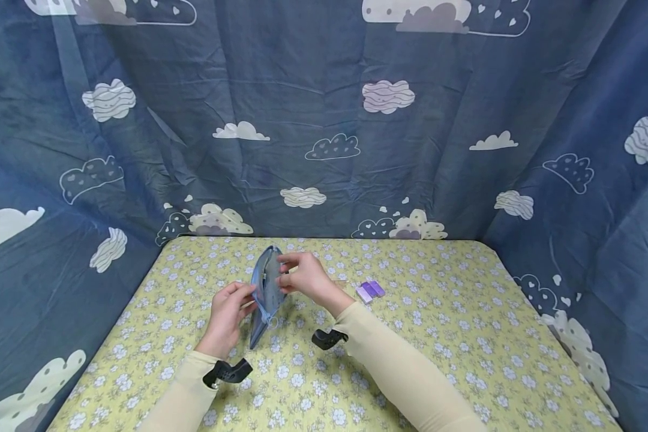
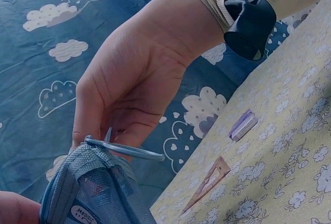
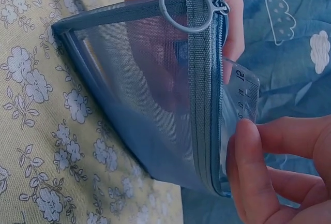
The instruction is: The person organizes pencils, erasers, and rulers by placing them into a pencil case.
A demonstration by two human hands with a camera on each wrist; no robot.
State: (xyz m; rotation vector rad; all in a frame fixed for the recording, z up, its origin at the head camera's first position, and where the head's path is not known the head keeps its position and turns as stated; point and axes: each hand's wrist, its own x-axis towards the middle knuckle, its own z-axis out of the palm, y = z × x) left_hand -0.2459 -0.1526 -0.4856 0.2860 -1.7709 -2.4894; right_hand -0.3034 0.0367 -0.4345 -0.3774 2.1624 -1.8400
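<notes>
A blue mesh zip pouch (image 1: pixel 258 327) stands tilted on the table, its zipper undone along the top. My left hand (image 1: pixel 224 318) grips the pouch by its left side near the opening. A metal ring (image 3: pixel 164 8) hangs from the zipper pull. Out of the opening sticks a clear ruler (image 3: pixel 245 87) with black numbers. My right hand (image 1: pixel 309 279) is at the opening, its thumb and fingertips pinching the ruler's edge. Through the mesh, the things inside show only faintly.
Small purple and white blocks (image 1: pixel 369 291) lie together right of the pouch. Beside them is a wooden set square (image 2: pixel 209 180), mostly hidden by the right hand in the head view. A flowered cloth (image 1: pixel 437 336) covers the table, with dark blue curtains (image 1: pixel 302 108) around it.
</notes>
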